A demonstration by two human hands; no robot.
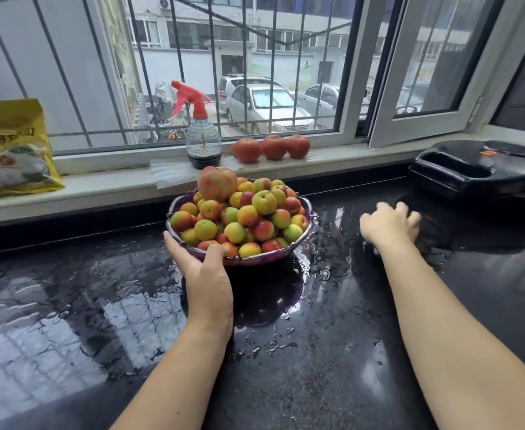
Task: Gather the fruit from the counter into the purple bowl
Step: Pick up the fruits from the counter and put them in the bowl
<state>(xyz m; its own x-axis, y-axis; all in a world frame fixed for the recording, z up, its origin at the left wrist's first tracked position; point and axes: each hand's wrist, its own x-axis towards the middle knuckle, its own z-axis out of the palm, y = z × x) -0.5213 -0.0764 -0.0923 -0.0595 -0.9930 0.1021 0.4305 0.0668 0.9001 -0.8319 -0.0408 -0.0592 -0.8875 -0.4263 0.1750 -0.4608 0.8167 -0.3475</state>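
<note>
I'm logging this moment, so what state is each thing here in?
Bowl: heaped with fruit, on the counter.
Peach: on top of the heap.
Left hand: holds the bowl's near rim.
Right hand: open, fingers spread, holding nothing.
Counter: wet.
Three tomatoes: on the sill.
Spray bottle: upright, partly filled.
Window: partly open.

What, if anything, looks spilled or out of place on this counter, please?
Water is spilled across the black counter, pooling round the purple bowl. The bowl is heaped above its rim, with a large peach perched on top. Three red fruits sit apart on the windowsill.
</note>
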